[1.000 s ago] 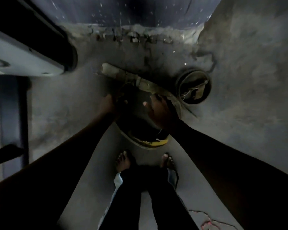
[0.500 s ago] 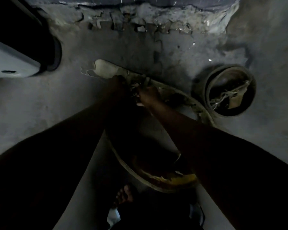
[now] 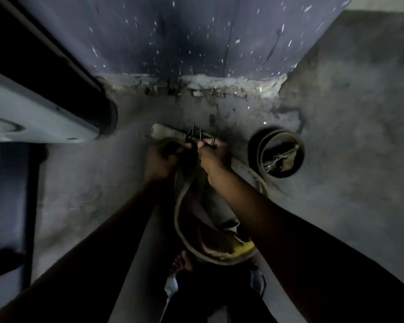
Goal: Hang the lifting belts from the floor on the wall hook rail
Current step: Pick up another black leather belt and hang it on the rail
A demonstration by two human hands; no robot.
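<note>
One worn tan leather lifting belt (image 3: 178, 207) is gripped over a grey concrete floor (image 3: 336, 141).
Its wide loop is spread below the grip, toward the feet (image 3: 182, 262); a dark coiled belt (image 3: 254, 151) is seen at right. The strap is clasped by curled left hand (image 3: 160, 159) and right hand (image 3: 216, 156) beside its metal buckle (image 3: 194, 134).

Left grip (image 3: 160, 159), right grip (image 3: 216, 156) clenched, nearly touching
</note>
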